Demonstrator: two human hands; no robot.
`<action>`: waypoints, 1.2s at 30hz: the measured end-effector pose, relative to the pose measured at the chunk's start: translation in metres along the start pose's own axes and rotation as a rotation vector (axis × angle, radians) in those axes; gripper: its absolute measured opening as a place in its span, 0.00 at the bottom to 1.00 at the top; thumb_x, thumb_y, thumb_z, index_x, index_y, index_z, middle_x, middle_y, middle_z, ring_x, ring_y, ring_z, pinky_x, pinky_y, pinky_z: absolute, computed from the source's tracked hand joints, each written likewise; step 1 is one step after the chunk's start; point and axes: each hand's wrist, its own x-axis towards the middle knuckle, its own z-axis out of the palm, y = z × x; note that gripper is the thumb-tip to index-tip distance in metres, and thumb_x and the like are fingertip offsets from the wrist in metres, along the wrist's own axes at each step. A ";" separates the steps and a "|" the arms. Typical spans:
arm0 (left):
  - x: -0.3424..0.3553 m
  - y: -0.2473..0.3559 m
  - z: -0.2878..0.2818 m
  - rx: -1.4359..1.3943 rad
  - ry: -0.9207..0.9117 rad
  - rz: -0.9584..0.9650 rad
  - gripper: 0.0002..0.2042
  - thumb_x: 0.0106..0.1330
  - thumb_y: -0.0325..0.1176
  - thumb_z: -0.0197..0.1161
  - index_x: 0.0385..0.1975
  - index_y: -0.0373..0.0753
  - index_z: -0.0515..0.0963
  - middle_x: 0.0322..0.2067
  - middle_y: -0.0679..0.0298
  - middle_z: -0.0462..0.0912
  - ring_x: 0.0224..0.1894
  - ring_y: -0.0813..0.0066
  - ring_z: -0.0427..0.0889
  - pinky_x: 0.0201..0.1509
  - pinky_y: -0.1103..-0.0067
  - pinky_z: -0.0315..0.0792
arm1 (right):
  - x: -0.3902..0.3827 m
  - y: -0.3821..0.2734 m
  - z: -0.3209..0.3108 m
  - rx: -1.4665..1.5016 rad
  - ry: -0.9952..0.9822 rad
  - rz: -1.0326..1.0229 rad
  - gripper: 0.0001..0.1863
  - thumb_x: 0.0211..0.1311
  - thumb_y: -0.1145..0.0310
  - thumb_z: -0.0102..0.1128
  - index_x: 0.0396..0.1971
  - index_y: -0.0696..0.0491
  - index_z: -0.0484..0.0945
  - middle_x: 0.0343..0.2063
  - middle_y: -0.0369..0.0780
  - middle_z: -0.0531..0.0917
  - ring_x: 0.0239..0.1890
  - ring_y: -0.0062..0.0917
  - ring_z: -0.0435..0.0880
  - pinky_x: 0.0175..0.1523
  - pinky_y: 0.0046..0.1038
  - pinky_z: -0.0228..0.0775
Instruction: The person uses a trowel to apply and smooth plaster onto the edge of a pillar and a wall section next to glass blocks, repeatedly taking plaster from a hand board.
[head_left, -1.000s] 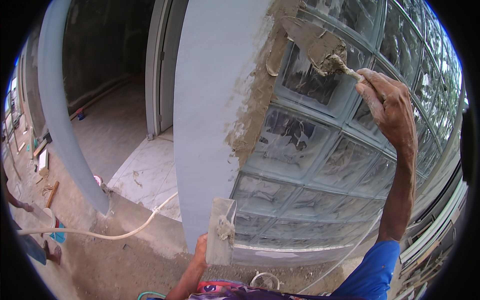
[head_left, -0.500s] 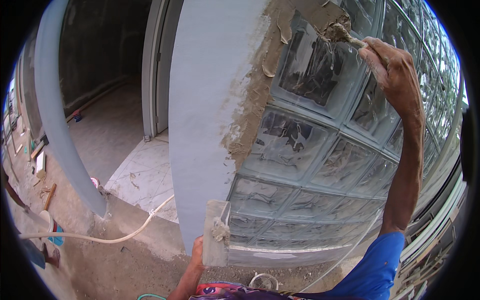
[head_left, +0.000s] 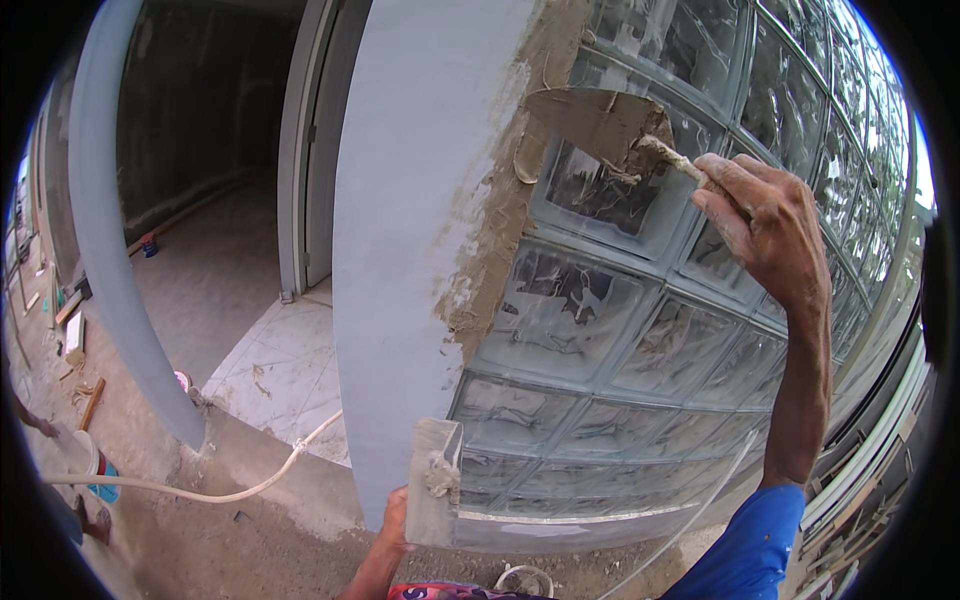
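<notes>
My right hand (head_left: 755, 215) is closed around the handle of a mortar-smeared trowel (head_left: 598, 122). The trowel's blade lies over a band of wet mortar (head_left: 500, 235) that runs down the wall edge beside the glass blocks (head_left: 575, 310). At the lower middle, my left hand (head_left: 395, 520) holds a flat, pale mortar board (head_left: 432, 500) upright near the wall, a lump of mortar stuck on its face. The fingers behind that board are mostly hidden. The smooth painted wall (head_left: 400, 220) stands left of the mortar band.
A doorway with a grey frame (head_left: 298, 150) opens at left onto a tiled threshold (head_left: 285, 370). A pale hose (head_left: 240, 490) crosses the ground. At far left another person's hand (head_left: 45, 427) shows near a bucket (head_left: 85, 455). Long pipes and strips (head_left: 860, 460) lie at right; a white bucket (head_left: 525, 580) sits below.
My right hand has brought the trowel down, and its blade now reaches left onto the mortar band. The left hand with the board sits slightly lower in the picture as the view shifts.
</notes>
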 end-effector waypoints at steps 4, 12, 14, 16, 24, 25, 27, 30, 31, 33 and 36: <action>0.000 -0.001 -0.002 -0.017 0.001 0.015 0.17 0.63 0.35 0.56 0.45 0.28 0.74 0.35 0.56 0.82 0.32 0.71 0.84 0.35 0.77 0.80 | 0.016 0.012 0.003 -0.008 0.131 -0.006 0.13 0.57 0.64 0.61 0.37 0.58 0.81 0.25 0.42 0.83 0.24 0.29 0.80 0.34 0.31 0.75; -0.002 -0.001 -0.006 -0.045 0.001 0.017 0.16 0.63 0.34 0.55 0.46 0.29 0.74 0.35 0.56 0.82 0.31 0.71 0.84 0.33 0.77 0.80 | 0.035 0.041 -0.002 -0.090 0.301 -0.054 0.14 0.61 0.62 0.58 0.36 0.58 0.80 0.22 0.42 0.81 0.21 0.27 0.77 0.34 0.32 0.71; -0.002 0.000 -0.003 -0.041 -0.005 0.020 0.16 0.63 0.34 0.55 0.46 0.29 0.74 0.34 0.57 0.81 0.30 0.72 0.83 0.32 0.77 0.79 | 0.031 0.040 -0.009 -0.030 0.274 0.027 0.14 0.62 0.61 0.57 0.35 0.58 0.79 0.20 0.40 0.80 0.20 0.23 0.76 0.33 0.30 0.71; -0.003 0.004 0.003 -0.023 0.030 0.041 0.16 0.63 0.35 0.56 0.45 0.29 0.74 0.33 0.58 0.81 0.28 0.73 0.83 0.31 0.77 0.79 | 0.017 0.020 -0.016 0.120 0.093 0.258 0.14 0.62 0.61 0.56 0.34 0.58 0.78 0.19 0.37 0.78 0.20 0.19 0.76 0.31 0.27 0.71; -0.005 0.005 -0.019 0.007 0.043 0.019 0.15 0.62 0.36 0.57 0.41 0.30 0.75 0.30 0.59 0.81 0.27 0.73 0.82 0.29 0.77 0.78 | -0.054 -0.052 0.034 1.256 -0.077 0.668 0.20 0.67 0.54 0.50 0.34 0.60 0.74 0.18 0.36 0.75 0.14 0.14 0.75 0.17 0.16 0.67; -0.005 0.007 -0.019 0.027 0.038 0.007 0.15 0.61 0.36 0.57 0.41 0.30 0.75 0.31 0.59 0.81 0.27 0.72 0.82 0.30 0.77 0.78 | -0.055 -0.055 0.034 1.280 -0.087 0.689 0.20 0.67 0.54 0.50 0.34 0.60 0.74 0.18 0.36 0.75 0.15 0.14 0.76 0.17 0.16 0.68; -0.008 0.010 -0.020 0.017 0.048 0.039 0.15 0.61 0.36 0.57 0.42 0.30 0.75 0.31 0.58 0.81 0.28 0.71 0.82 0.30 0.76 0.79 | -0.047 -0.052 0.033 1.266 -0.105 0.672 0.20 0.67 0.54 0.49 0.33 0.60 0.74 0.18 0.36 0.75 0.14 0.14 0.76 0.17 0.16 0.69; -0.014 0.015 -0.015 0.005 0.108 0.043 0.15 0.62 0.37 0.55 0.42 0.33 0.73 0.31 0.60 0.80 0.28 0.71 0.81 0.29 0.75 0.78 | -0.035 -0.045 0.030 1.215 -0.142 0.628 0.20 0.68 0.55 0.47 0.30 0.59 0.73 0.17 0.35 0.75 0.14 0.14 0.76 0.17 0.16 0.69; -0.016 0.017 -0.014 0.002 0.136 0.036 0.14 0.63 0.37 0.54 0.43 0.34 0.73 0.31 0.61 0.79 0.28 0.71 0.81 0.29 0.75 0.77 | -0.033 -0.044 0.028 1.207 -0.161 0.627 0.19 0.68 0.56 0.47 0.30 0.59 0.72 0.17 0.35 0.75 0.13 0.14 0.76 0.17 0.16 0.69; -0.018 0.014 -0.023 0.010 0.127 0.045 0.15 0.63 0.38 0.53 0.43 0.34 0.73 0.31 0.61 0.79 0.29 0.71 0.81 0.29 0.75 0.77 | -0.028 -0.043 0.025 1.192 -0.204 0.621 0.19 0.69 0.56 0.47 0.28 0.59 0.72 0.16 0.35 0.75 0.13 0.14 0.76 0.17 0.16 0.69; -0.019 0.014 -0.024 0.026 0.097 0.046 0.15 0.63 0.38 0.53 0.44 0.34 0.73 0.31 0.61 0.79 0.29 0.71 0.81 0.29 0.75 0.77 | -0.027 -0.044 0.014 1.113 -0.279 0.643 0.18 0.68 0.59 0.47 0.26 0.59 0.72 0.15 0.35 0.74 0.13 0.15 0.75 0.17 0.17 0.68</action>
